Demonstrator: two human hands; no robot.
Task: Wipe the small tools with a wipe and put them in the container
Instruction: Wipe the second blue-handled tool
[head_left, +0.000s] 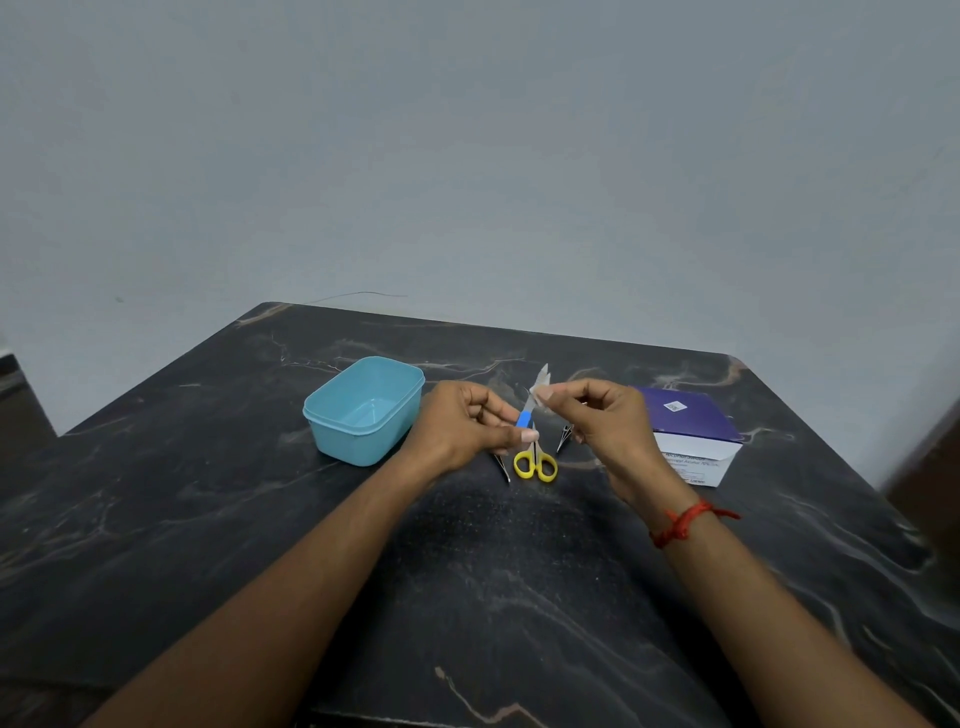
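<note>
From my remote seat I see the blue-handled tool (524, 419) held in the air between the two hands, above the table (467, 597) and just in front of the other tools; my left hand (467, 426) grips its blue handle between curled fingers and thumb, and my right hand (608, 421) pinches a small pale wipe (540, 392) around the metal part higher up; so both hands are grasping, the left on the tool and the right on the wipe. I count one blue-handled tool, one wipe, one pair of yellow scissors (535, 464), two thin metal tools, one container (363, 410) and one box (685, 436). The left thin tool (503, 466) lies on the table just left of the scissors, partly under my left hand; the right thin tool (564, 439) lies just right of them, partly hidden by my right hand; I cannot tell exactly what kind of tools these are. The blue-handled tool's long axis runs steeply from the handle near my left thumb up to the tip, which points up and away from me, leaning slightly right, and pokes out above the wipe. The scissors lie flat with their yellow loops toward me and blades pointing away. The light blue container sits open on the table to the left of my left hand, near it but apart; the purple and white box sits to the right, behind my right hand; a red thread (680, 522) circles my right wrist.
</note>
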